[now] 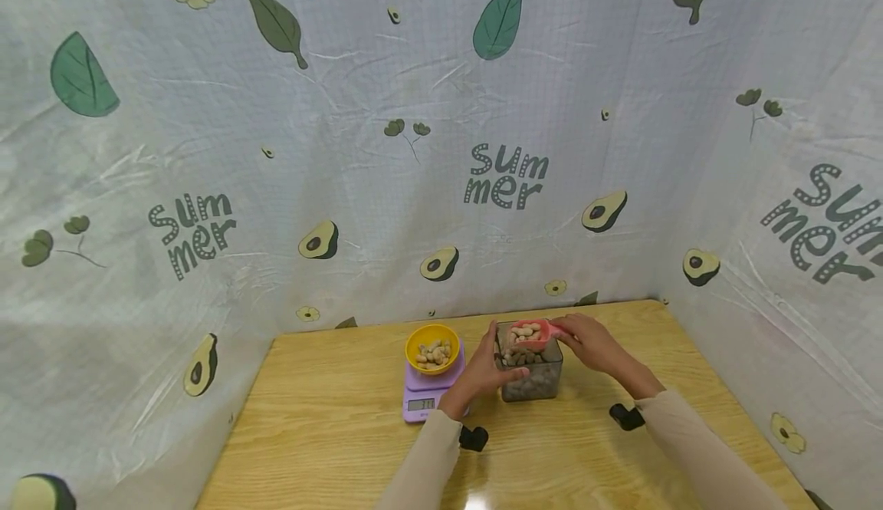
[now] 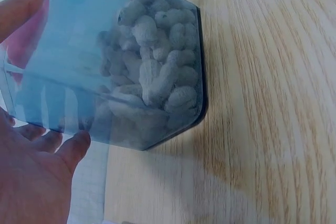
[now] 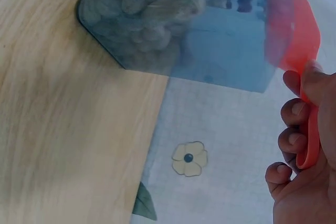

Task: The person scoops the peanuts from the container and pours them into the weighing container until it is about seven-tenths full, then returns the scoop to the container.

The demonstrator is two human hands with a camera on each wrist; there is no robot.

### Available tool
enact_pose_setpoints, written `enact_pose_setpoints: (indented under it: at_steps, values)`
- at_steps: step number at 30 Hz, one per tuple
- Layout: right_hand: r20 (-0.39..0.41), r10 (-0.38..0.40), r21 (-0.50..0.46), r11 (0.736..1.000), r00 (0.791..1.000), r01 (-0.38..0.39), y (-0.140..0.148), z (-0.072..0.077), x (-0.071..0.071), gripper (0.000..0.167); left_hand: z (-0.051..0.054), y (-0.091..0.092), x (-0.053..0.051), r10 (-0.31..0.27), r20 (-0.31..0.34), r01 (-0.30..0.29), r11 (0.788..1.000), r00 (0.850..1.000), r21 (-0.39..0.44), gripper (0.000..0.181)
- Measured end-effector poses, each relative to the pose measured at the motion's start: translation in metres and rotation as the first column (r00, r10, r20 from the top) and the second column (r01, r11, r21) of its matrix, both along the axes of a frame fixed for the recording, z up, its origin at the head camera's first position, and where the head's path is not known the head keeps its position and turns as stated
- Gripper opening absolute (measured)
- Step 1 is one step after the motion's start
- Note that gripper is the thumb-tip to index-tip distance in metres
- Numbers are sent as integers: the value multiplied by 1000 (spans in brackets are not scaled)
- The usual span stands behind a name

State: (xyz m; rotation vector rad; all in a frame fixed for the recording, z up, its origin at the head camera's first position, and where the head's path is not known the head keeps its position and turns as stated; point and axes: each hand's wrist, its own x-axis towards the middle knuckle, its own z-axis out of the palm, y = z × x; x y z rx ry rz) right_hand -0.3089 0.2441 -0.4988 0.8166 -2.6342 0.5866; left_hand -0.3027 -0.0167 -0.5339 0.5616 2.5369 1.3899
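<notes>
A clear, grey-tinted plastic container (image 1: 531,384) stands on the table, part filled with unshelled peanuts (image 2: 152,72). My left hand (image 1: 485,370) holds its left side, fingers against one wall and thumb across the front near the rim. In my right hand (image 1: 586,341) is the handle of a red scoop (image 3: 304,40). The scoop is at the container's mouth, level with the rim, and carries several peanuts (image 1: 526,332). Left of the container, a yellow bowl (image 1: 431,333) with peanuts sits on a purple kitchen scale (image 1: 431,382). The scale's display is lit, its digits too small to read surely.
The wooden table (image 1: 331,418) runs back to a hanging white sheet (image 1: 386,188) printed with avocados and leaves. More sheet hangs at the left and right sides. Scale and container stand close together, with my left hand between them.
</notes>
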Motion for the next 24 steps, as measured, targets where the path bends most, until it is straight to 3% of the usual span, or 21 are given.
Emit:
enact_pose_setpoints:
  at_steps: [4, 8, 13, 18, 24]
  values:
    - [0, -17, -7, 1000, 1000, 17, 3, 7, 2, 26, 2, 0, 1, -6, -9, 6, 1000, 1000, 2, 122]
    - [-18, -21, -16, 1000, 1000, 20, 5, 16, 3, 27, 7, -3, 4, -17, -66, 17, 1000, 998, 1, 128]
    - [-45, -11, -51, 999, 999, 8, 5, 25, 4, 27, 26, -11, 10, -5, -124, 2, 1000, 992, -25, 125]
    - [-40, -10, -71, 997, 999, 7, -1, 30, 2, 28, 43, -26, 15, 38, -117, -43, 998, 992, -38, 114]
    - [-32, 8, -107, 994, 999, -11, -14, 36, -2, 28, 54, -50, 19, 76, -170, -78, 997, 982, -8, 113]
